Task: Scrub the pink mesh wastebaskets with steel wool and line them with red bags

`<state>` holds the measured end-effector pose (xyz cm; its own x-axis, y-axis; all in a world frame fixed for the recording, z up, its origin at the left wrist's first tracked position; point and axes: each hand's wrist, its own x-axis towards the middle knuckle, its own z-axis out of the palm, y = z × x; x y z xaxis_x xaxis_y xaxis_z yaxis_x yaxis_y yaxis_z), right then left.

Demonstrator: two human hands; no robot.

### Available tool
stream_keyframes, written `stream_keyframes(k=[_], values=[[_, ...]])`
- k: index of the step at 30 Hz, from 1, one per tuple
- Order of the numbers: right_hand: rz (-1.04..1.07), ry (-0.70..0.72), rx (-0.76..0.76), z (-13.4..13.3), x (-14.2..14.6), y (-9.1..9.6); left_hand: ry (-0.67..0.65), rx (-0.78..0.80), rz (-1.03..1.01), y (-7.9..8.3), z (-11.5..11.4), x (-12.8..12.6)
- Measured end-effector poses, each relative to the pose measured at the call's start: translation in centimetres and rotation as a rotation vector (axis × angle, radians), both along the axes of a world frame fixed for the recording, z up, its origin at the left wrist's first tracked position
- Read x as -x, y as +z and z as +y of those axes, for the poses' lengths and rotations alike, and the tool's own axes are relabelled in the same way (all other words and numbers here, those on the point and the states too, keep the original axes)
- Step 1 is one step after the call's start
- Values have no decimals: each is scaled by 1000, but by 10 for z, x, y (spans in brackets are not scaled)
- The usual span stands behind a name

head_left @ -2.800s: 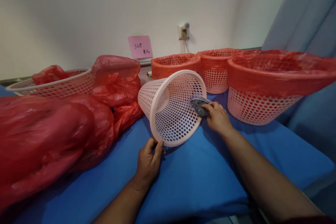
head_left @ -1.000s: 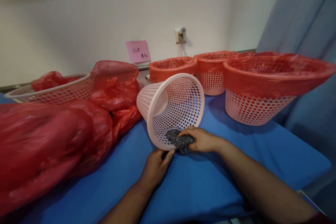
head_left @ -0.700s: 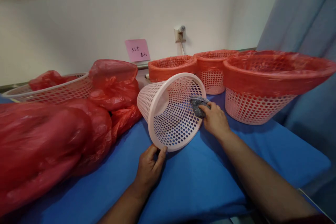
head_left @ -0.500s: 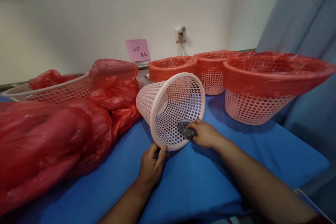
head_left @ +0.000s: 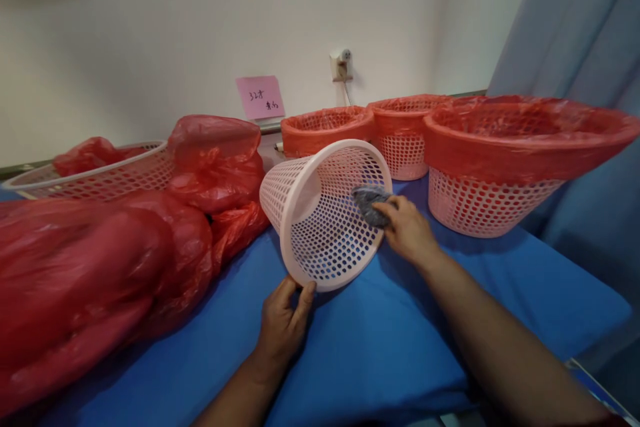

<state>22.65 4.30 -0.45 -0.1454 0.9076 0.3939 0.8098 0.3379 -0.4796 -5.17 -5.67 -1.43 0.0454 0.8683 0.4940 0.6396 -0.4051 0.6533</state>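
Observation:
A pale pink perforated plastic wastebasket lies on its side on the blue-covered table, its round mouth towards me. My left hand grips the lower rim, thumb on the near side and fingers behind. In my right hand is a grey cloth, bunched up at the right side of the mouth, against the inner wall near the rim. The fingertips under the cloth are partly hidden.
Red plastic bags are heaped on the left, before a wide white basket. Baskets lined with red bags stand behind and right, the nearest being a large basket. A pink note and a socket are on the wall.
My right hand has moved the cloth up and to the right along the wastebasket's inner rim. My left hand keeps its hold on the lower rim.

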Motion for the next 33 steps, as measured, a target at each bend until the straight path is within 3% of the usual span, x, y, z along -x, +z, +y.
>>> stream_keyframes(k=[2,4,8,12,15,17,21,23,25,29,33], values=[[-92,-178,4,3,-6,2,20,-49,-4,6,-2,-1],[-140,-159,110,2,-3,-2,31,-65,-9,8,-3,-4],[-100,206,340,-10,18,-13,15,-14,2,-1,-3,-9],[27,549,404,-15,29,-18,-111,187,61,-15,0,-10],[118,685,441,-12,25,-16,-221,259,70,-16,1,-8],[153,596,345,-8,18,-13,-192,202,24,-13,0,-6],[77,88,15,3,0,-4,4,18,-104,-7,-5,-2],[-11,-76,-10,6,-4,-2,59,-38,-155,-6,-7,-1],[-60,-97,81,4,-1,-3,76,-69,-191,-9,-7,-1],[-30,237,342,-8,19,-13,60,-33,-159,-16,-4,-5],[100,566,426,-15,32,-21,-65,234,-39,-21,2,-8]])
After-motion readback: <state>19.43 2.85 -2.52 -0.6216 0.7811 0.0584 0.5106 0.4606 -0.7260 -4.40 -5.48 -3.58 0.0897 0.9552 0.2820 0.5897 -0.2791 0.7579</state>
